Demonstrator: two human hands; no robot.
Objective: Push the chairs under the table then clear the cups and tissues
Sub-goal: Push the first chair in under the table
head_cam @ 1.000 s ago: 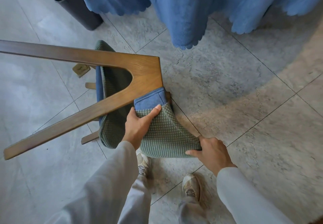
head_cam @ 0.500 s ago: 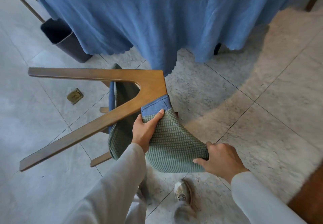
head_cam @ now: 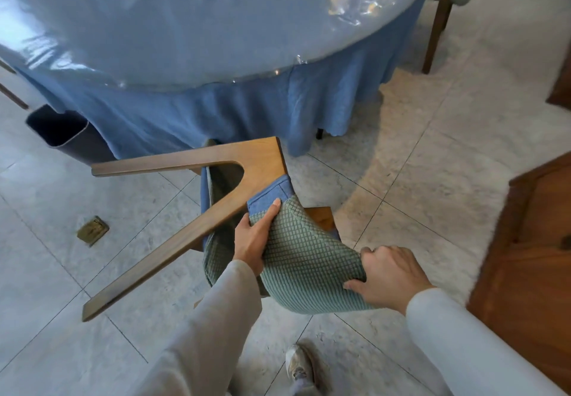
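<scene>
Beside the table (head_cam: 185,40) edge, left hand (head_cam: 255,238) and right hand (head_cam: 391,276) grip the chair (head_cam: 302,259) backrest

Dining room: round clothed table (head_cam: 216,40), chairs (head_cam: 259,161), tiled floor (head_cam: 432,164).

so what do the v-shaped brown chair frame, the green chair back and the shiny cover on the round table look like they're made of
V-shaped brown chair frame: seemingly solid wood with a smooth satin finish; faint grain shows.
Green chair back: padded fabric in a waffle or grid weave with a blue fabric edge; it dents under the left hand and right hand.
Shiny cover on the round table: likely clear plastic sheet, judging by glare and wrinkles, over a blue cloth.
</scene>
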